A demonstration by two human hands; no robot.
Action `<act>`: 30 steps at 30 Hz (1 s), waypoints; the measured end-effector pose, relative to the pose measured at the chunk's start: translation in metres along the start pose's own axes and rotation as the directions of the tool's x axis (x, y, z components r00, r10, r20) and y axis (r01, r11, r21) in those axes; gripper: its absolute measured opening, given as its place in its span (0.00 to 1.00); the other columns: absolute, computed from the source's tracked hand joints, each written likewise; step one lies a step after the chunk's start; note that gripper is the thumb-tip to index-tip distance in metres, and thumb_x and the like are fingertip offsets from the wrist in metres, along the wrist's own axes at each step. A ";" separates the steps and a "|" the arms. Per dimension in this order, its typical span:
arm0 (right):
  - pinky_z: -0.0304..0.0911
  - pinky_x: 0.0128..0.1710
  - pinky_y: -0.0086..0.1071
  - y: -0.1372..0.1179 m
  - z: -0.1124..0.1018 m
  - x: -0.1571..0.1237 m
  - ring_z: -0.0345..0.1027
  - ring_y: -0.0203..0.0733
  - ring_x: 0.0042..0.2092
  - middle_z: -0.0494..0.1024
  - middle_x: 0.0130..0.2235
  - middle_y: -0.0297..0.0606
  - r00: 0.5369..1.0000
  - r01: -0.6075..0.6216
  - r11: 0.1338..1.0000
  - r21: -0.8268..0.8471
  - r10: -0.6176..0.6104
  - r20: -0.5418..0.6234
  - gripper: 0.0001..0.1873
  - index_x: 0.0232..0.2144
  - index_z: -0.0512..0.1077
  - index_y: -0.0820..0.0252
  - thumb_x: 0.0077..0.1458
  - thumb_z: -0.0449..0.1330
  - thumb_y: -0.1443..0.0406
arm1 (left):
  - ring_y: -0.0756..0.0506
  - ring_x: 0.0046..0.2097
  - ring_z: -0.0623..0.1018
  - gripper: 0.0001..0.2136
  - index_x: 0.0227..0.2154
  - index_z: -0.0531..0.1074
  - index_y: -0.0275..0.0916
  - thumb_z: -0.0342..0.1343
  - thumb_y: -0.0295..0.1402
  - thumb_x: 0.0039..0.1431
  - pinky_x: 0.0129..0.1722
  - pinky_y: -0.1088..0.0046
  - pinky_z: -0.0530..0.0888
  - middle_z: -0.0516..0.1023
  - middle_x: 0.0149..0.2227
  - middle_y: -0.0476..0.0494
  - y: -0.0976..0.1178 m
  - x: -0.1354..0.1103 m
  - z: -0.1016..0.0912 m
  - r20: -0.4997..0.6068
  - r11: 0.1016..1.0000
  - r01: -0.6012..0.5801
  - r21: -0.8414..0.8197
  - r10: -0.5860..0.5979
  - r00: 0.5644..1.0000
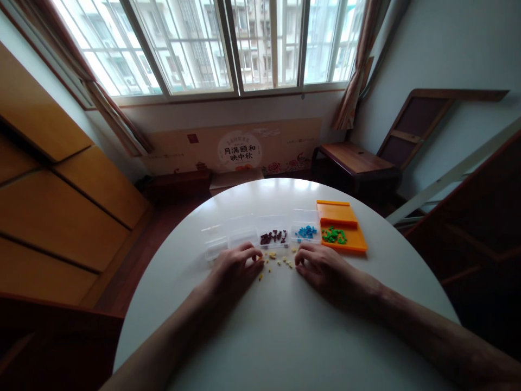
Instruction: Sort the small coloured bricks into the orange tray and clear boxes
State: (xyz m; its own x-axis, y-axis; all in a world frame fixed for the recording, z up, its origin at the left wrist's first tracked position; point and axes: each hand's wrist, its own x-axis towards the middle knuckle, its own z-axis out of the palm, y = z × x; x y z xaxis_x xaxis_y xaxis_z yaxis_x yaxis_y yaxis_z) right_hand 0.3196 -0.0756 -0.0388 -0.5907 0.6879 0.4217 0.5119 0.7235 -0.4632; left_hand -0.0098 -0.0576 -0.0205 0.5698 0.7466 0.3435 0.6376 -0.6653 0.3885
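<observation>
Both of my hands rest on a round white table [285, 326]. Between them lie several small yellow beads [277, 259], scattered loose. My left hand [234, 269] has its fingers curled, the tips touching the table at the left edge of the beads. My right hand [321, 269] is curled the same way at their right edge. Whether either hand pinches a bead is hidden. Just beyond the hands stands a row of clear plastic boxes: two empty ones [228, 236], one with dark brown pieces [273, 237] and one with blue pieces [306, 232].
An orange tray [345, 217] holding green pieces [334, 235] sits at the right end of the row. Past the table are a wooden bench [354, 160], a printed panel under the window [240, 149], and wooden cabinets [61, 206] at left.
</observation>
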 end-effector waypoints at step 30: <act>0.75 0.44 0.34 0.006 0.004 0.000 0.79 0.42 0.42 0.83 0.44 0.41 0.996 0.053 0.996 0.067 -0.048 -0.076 0.06 0.45 0.77 0.55 0.73 0.59 0.68 | 0.51 0.29 0.79 0.11 0.41 0.83 0.43 0.59 0.41 0.76 0.33 0.75 0.74 0.86 0.39 0.48 -0.033 -0.014 -0.041 -0.294 0.974 0.138 0.177 -0.081 0.952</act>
State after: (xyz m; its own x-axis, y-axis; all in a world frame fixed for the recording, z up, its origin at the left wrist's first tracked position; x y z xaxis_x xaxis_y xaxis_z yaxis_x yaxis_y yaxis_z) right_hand 0.3204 -0.0711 -0.0444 -0.5655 0.6549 0.5013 0.4366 0.7534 -0.4916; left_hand -0.0601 -0.0462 -0.0030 0.3383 0.7660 0.5467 0.7920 -0.5455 0.2742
